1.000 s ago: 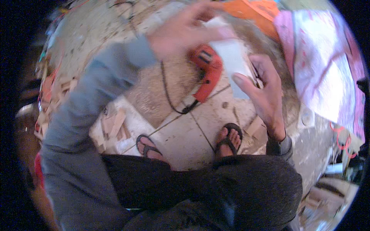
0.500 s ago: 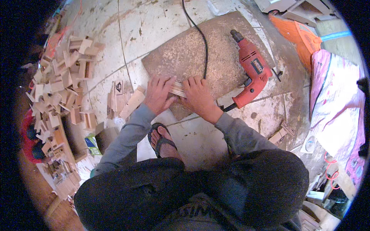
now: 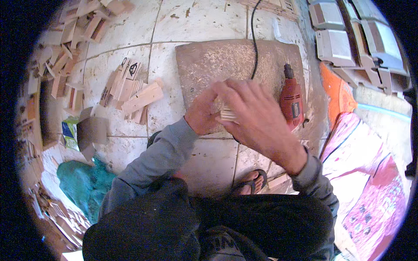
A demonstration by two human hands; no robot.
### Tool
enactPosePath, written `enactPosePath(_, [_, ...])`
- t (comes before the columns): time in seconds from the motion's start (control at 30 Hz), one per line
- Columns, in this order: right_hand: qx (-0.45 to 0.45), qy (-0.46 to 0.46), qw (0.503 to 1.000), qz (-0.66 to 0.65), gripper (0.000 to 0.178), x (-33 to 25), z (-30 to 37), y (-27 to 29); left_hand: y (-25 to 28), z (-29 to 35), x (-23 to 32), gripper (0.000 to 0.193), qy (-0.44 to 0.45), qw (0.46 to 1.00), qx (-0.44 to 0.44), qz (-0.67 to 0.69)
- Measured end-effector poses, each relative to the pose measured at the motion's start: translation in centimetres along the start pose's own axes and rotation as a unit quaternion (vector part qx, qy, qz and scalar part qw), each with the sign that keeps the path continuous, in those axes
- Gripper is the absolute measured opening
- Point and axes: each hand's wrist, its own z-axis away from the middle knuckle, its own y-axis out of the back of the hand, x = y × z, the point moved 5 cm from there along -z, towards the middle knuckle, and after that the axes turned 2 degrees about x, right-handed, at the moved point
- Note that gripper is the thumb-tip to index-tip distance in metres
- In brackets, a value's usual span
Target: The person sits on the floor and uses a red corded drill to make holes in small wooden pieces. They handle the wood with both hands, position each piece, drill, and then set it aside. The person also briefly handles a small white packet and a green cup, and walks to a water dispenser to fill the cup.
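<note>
Two bare hands together in front of me, over the near part of a brown, scuffed flat board [image 3: 204, 61] on the white tiled floor [image 3: 196, 21]. Between them, at the clock's centre, a small bundle of thin pale wooden strips [image 3: 227, 115]. Right hand [image 3: 257, 115] clamped on it, fingers across the top, thumb below, slightly blurred. Left hand [image 3: 201, 109] close against the bundle's left side, fingers partly behind the right hand's; cannot tell whether it grips. Taking bearings from the bundle: at 3 o'clock, a red power drill [image 3: 291, 99] lies on the board's right side, black chuck toward 12, its handle hidden behind my right hand. Black cable [image 3: 255, 39] crosses the board between 12 and 1. At 9, loose flat light-wood pieces [image 3: 142, 98]; farther out, an open brown cardboard box [image 3: 93, 130]. Teal mesh-like cloth [image 3: 82, 182] at 8. Heap of small cut wooden parts [image 3: 65, 65] at 10. Pale angular wooden assemblies [image 3: 333, 43] at 2. Orange fabric [image 3: 336, 93] beyond the drill. Pink-and-white printed sheet [image 3: 372, 191] at 4. My foot in a black flip-flop [image 3: 260, 180], past 5.
</note>
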Motion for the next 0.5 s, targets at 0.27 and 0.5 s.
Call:
enactPosePath(0.27, [-0.065, -0.072, 0.994, 0.059, 0.054, 1.4, 0.0, -4.5, -0.3, 1.0, -4.5, 0.050, 0.139, 0.985, -0.097, -0.010])
enactPosePath(0.5, [0.015, -0.017, 1.000, 0.017, 0.056, 4.2, 0.1, -4.8, 5.1, 0.1, -1.2, 0.045, 0.001, 0.946, -0.078, -0.313])
